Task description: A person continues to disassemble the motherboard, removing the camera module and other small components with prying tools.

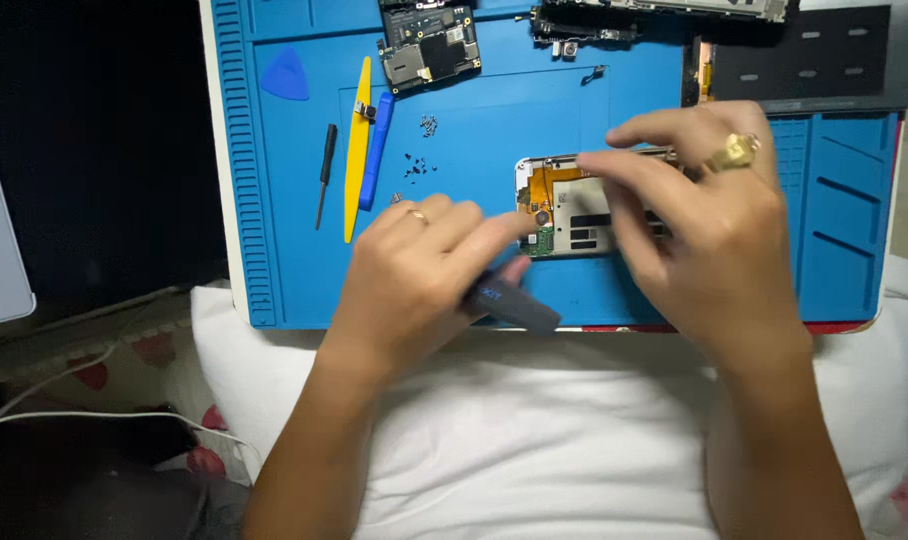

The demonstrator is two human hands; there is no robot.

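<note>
Several loose parts lie along the top of the blue mat [274,260]: a circuit board [429,45], tiny screws [419,165], a yellow pry stick [357,150], a blue pick [286,75]. Mid-frame, the right hand [709,235], fingers loosely curled, covers the opened phone [574,205]; the left hand [424,270] has its grip closed on a dark tool [509,300] beside it

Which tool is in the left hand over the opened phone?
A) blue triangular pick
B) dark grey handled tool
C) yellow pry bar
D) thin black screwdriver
B: the left hand grips the dark grey handled tool at the opened phone; the other three tools lie apart on the blue mat.
</note>
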